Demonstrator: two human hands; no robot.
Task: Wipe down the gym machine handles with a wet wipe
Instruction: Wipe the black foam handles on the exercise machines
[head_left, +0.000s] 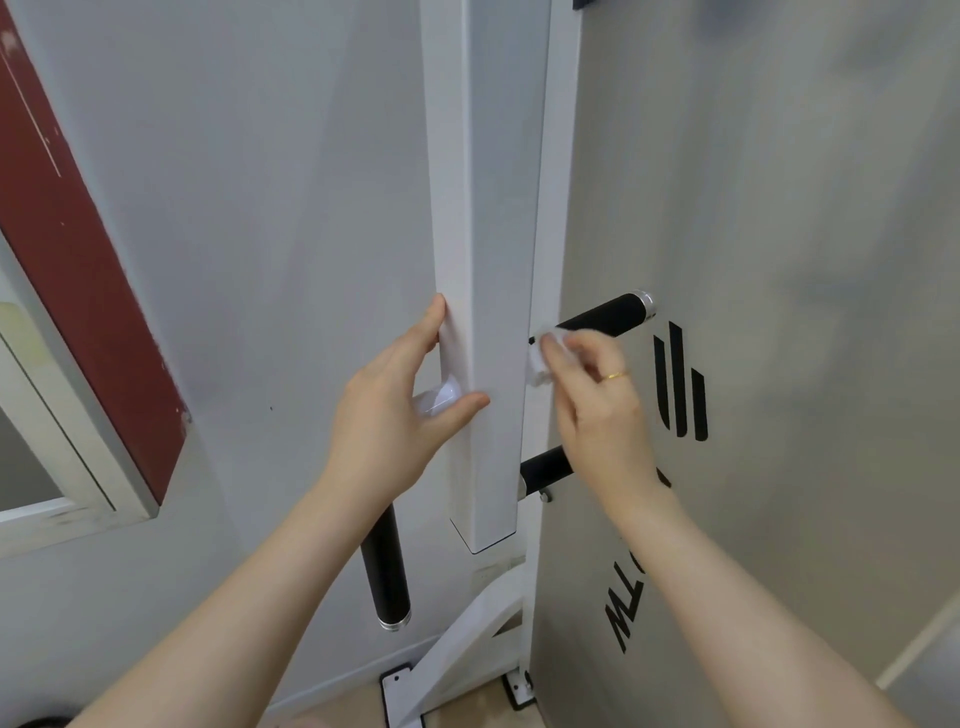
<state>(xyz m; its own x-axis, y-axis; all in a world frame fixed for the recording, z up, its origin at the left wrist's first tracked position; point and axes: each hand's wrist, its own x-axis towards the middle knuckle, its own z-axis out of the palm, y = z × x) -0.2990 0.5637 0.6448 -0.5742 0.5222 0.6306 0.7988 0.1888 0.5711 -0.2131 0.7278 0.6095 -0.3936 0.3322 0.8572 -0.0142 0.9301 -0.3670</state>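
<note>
A white square upright post (483, 260) of the gym machine stands in the middle. My left hand (395, 410) grips the post, thumb on its front face and fingers round its left edge, with a white wrapper (439, 397) in the palm. My right hand (597, 400) pinches a white wet wipe (540, 358) against the inner end of the upper black handle (608, 318), which juts out to the right with a silver end cap. A second black handle (545, 467) shows below, partly hidden by my right wrist. A third black handle (385, 571) hangs left of the post.
A grey panel (779, 364) with black logo marks stands right of the post. A pale wall (260, 208) lies behind on the left, with a dark red band (78, 249) and a window frame (62, 467). The machine's white base brace (467, 639) meets the floor below.
</note>
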